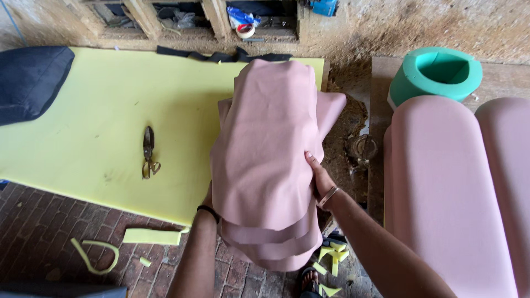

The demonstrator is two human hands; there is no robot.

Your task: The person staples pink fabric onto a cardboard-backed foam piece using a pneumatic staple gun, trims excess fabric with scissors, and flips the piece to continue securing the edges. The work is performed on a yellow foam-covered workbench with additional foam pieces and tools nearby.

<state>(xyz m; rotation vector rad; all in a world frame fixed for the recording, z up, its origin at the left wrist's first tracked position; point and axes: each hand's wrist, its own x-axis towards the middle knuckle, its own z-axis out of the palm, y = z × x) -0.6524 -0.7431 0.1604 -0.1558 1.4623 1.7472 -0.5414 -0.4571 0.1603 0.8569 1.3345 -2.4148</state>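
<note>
A pink fabric cover (265,149) is pulled over a tall rounded shape that stands on the edge of a yellow foam sheet (99,121). My right hand (319,176) presses flat against the cover's right side, fingers pinching the cloth. My left hand is hidden under the cover's left side; only its wrist (205,212) with a dark band shows. The loose hem hangs down toward me in layered folds.
Old scissors (148,153) lie on the foam. A dark cushion (30,77) sits at the far left. Two pink upholstered cushions (441,182) and a green foam ring (436,72) stand at the right. Yellow foam scraps (96,254) litter the brick floor.
</note>
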